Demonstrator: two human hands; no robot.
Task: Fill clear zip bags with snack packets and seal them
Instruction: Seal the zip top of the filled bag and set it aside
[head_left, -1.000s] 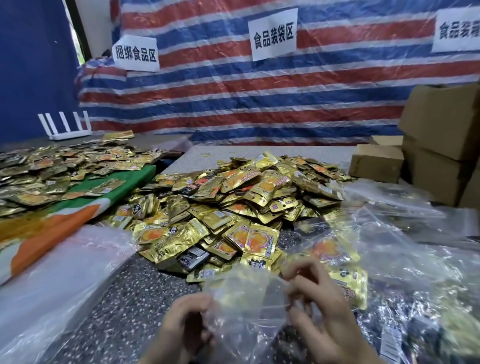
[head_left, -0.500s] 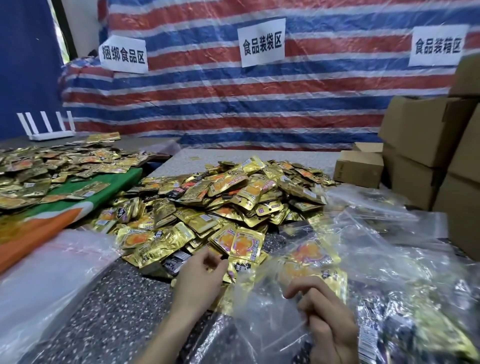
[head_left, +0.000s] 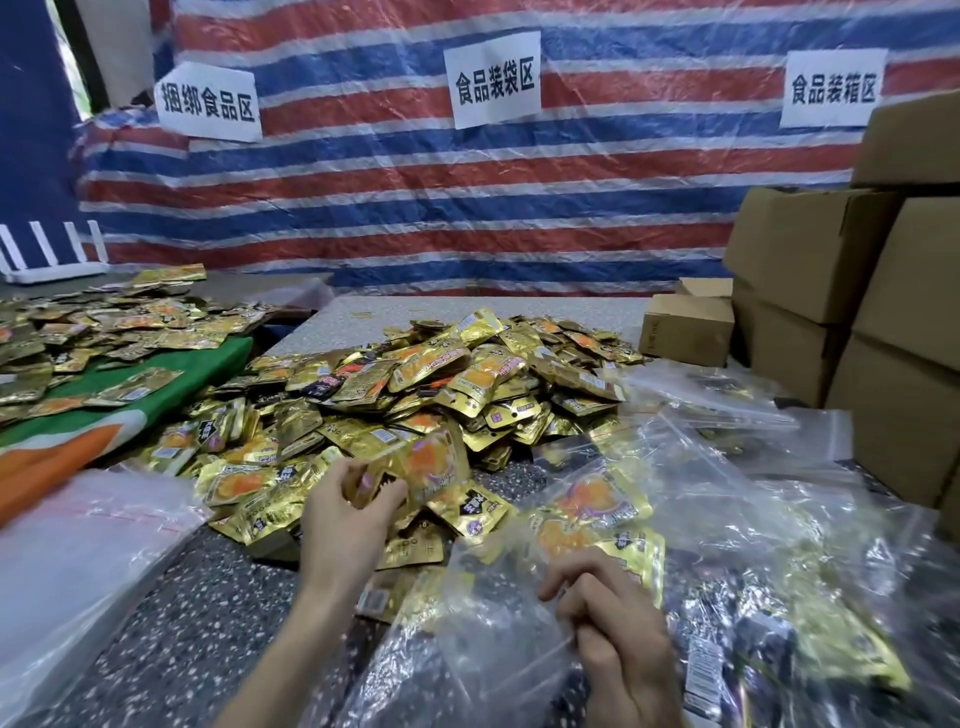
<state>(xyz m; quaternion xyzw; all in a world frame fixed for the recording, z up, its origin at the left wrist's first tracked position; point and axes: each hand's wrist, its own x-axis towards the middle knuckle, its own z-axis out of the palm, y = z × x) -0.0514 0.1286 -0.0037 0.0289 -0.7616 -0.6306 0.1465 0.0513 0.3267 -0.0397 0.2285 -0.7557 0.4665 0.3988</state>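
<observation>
A big heap of gold snack packets (head_left: 441, 395) covers the middle of the speckled table (head_left: 171, 623). My left hand (head_left: 345, 514) has reached into the near side of the heap and grips a gold packet with an orange picture (head_left: 421, 467), lifted slightly and blurred. My right hand (head_left: 613, 634) pinches the rim of an empty clear zip bag (head_left: 493, 629) low in front of me. The bag's mouth faces the heap.
Filled clear bags of packets (head_left: 779, 613) lie crumpled at the right. Brown cardboard boxes (head_left: 841, 312) stack along the right edge. A second spread of packets (head_left: 104, 332) lies on a green and orange cloth (head_left: 78, 431) at the left. A flat pile of clear bags (head_left: 78, 545) sits near left.
My left hand let go of the zip bag, reached forward into the heap and picked up a packet. My right hand kept hold of the bag. My view swung a little to the right.
</observation>
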